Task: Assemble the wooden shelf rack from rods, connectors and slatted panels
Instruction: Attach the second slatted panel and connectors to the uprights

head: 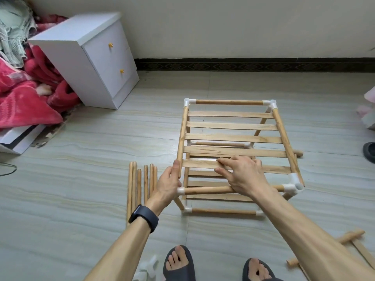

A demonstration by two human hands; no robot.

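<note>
The rack (233, 155) stands on the floor (81, 189), in the middle of the view, two tiers built. The top panel (233, 138) rests on the upper frame, its slats running left to right between two side rods.

Left hand (168, 183): its grip is closed around the near end of the panel's left side rod (182, 138), just above the near-left connector (180, 191). That rod end appears not yet seated in the connector. Right hand (243, 175): fingers spread flat, pressing on the nearest slat (274, 169); it clamps nothing.

Handling, as judged from the view:
- The panel is light and stiff along the rods, but the thin slats are likely to flex or crack under point load. Take hold at the rods, not mid-slat.
- The smooth round rods may turn in the grip; hold close to the joint.
- The plastic connectors appear to be push-fit (expect friction); steady the frame while seating.

Spare rods (142, 185) lie on the floor left of the rack; another panel (353, 246) lies near the right edge.
</note>
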